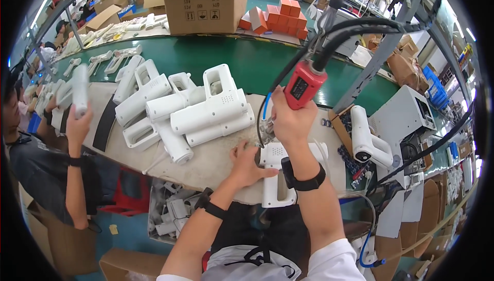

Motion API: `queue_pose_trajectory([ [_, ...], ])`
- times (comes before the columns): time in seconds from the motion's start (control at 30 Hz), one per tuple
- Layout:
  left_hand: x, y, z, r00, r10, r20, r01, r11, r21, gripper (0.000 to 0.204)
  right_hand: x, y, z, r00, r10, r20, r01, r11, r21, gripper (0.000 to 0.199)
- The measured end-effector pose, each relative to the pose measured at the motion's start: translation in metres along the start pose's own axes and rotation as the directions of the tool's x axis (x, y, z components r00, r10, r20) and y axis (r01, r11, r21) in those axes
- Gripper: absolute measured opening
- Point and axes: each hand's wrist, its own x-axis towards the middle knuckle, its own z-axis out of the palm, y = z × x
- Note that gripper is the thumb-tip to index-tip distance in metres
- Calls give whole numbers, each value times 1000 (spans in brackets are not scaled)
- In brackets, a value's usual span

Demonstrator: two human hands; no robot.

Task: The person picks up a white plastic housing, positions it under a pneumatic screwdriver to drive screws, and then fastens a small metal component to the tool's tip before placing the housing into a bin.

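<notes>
My right hand [292, 119] is closed around a red electric screwdriver [304, 86], held upright with its black cable running up from the top. The tool's lower end is largely hidden behind the hand and wrist. Below it lies a white plastic gun-shaped housing [271, 194], its looped handle toward me and part of it covered by my right forearm. Against the housing's left side rests my left hand [247, 165], fingers spread and thumb stretched over the white plastic. To the left is a pile of similar white housings [211, 108].
Another white housing [363, 134] stands at right beside small dark screws [351, 162] and a grey-white machine [404, 124]. A green conveyor [206, 52] runs behind, with a large carton [206, 3] and orange boxes [288, 17] beyond. At left, a co-worker's hand [78, 124] lifts a white part.
</notes>
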Motion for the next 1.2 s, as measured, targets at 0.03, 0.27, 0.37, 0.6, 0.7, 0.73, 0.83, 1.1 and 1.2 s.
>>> queue_pose_trajectory([
  [0.03,0,1,-1,1000,14,-10,-14,1000,15,84,-2,1,1,1000,1,-1,-1,1000,2,16],
  [0.27,-3,3,14,985,-60,-163,42,993,-111,99,-8,-70,-23,995,-97,-29,99,991,94,10],
  [0.37,-4,7,3,995,-38,-96,37,999,-18,110,-15,-83,-27,997,-79,16,76,985,156,8],
  [0.6,-2,2,8,998,-37,-54,41,997,66,116,-20,-42,-18,996,-83,41,78,992,101,8],
  [0.7,0,-4,13,996,50,-76,-45,996,72,114,-24,-21,-14,997,-22,75,18,998,53,9],
  [0.73,1,-7,15,997,52,-57,-48,995,83,113,-26,-15,-13,995,22,95,-23,1000,11,9],
  [0.83,2,-3,15,999,38,-14,-37,995,94,112,-27,-9,-13,990,-2,140,4,1000,-16,10],
  [1.1,-1,7,9,994,25,-108,-20,999,44,115,-19,-86,-37,996,-82,21,79,989,129,5],
  [1.2,-1,1,11,994,12,-110,-11,1000,11,114,-19,-69,-39,995,-100,26,96,990,105,5],
])
